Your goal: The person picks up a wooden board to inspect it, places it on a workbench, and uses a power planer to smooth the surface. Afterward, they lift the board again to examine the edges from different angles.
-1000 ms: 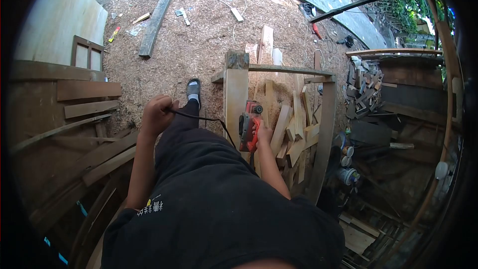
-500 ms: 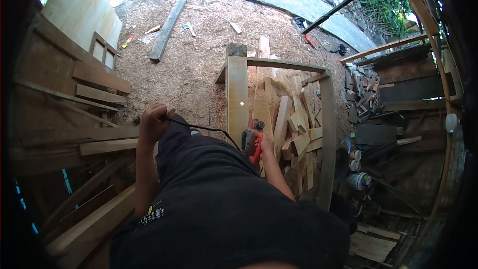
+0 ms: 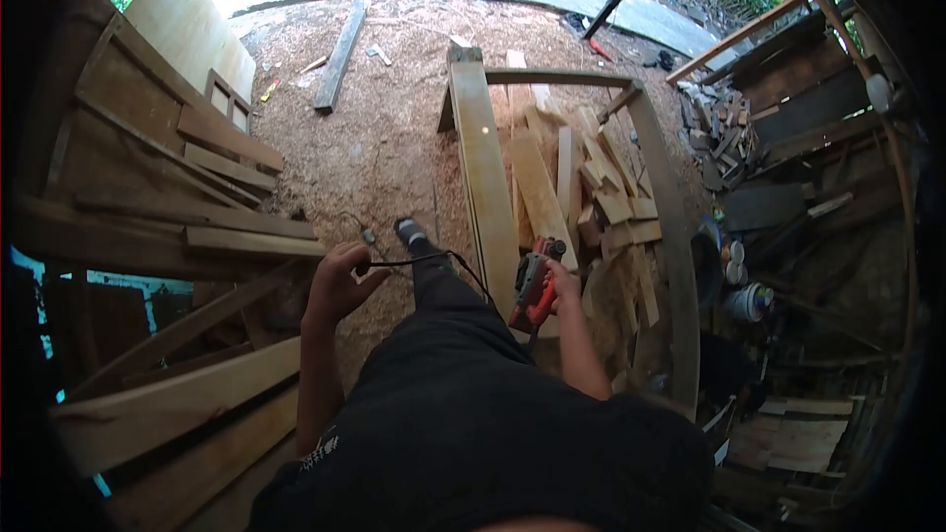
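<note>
A: Layout?
B: Wooden frame (image 3: 663, 167) was biggest. Long pale board (image 3: 489, 163) ran along its left side; loose boards (image 3: 539, 192) lay crisscrossed between that and the right rail.
A: Planer?
B: Red-and-grey planer (image 3: 533, 281) was at the long board's near end, right edge. Right hand (image 3: 565, 288) was clenched round its red handle. Couldn't tell if it touched wood.
A: Other side?
B: Left hand (image 3: 342, 283) pinched the black cord (image 3: 434, 256), left of the frame.

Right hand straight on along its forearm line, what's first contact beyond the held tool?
Probably the loose plank just right of the long board; depth is unclear, so the right hand and red power tool might pass above it.
</note>
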The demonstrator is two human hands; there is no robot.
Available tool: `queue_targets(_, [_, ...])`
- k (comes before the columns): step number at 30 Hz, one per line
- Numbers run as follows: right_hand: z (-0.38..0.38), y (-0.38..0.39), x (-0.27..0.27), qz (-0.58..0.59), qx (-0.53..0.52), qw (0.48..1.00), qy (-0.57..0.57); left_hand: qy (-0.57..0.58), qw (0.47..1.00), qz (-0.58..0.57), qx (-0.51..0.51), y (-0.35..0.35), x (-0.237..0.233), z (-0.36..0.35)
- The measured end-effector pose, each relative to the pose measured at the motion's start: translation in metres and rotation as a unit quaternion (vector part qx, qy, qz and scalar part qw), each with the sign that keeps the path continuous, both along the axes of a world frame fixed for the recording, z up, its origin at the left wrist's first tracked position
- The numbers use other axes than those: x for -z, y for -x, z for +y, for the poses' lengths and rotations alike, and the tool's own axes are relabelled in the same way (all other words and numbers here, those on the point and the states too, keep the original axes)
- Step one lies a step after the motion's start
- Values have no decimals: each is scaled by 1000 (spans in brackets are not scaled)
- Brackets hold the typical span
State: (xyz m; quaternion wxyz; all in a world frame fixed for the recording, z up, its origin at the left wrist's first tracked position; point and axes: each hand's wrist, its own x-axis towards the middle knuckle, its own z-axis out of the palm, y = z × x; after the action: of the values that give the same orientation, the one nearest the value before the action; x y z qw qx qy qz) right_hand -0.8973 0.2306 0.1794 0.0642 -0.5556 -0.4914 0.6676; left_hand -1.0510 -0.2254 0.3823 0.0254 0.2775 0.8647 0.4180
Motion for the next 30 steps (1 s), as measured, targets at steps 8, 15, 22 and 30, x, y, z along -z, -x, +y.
queue_targets(8, [-25, -177, -29, -82, 5, 996, -38, 77, 988, -132, 23, -166, 24, -25])
queue_targets(15, [-25, -277, -28, -75, 55, 995, -34, 172, 939, -276, 108, -214, 41, 10])
queue_targets(22, [-5, -300, 16, -108, 72, 991, 15, 319, 827, -424, 184, -238, 129, 66])
queue_targets(30, [46, -270, 102, -110, 84, 986, 92, 410, 776, -412, 245, -253, 267, 36])
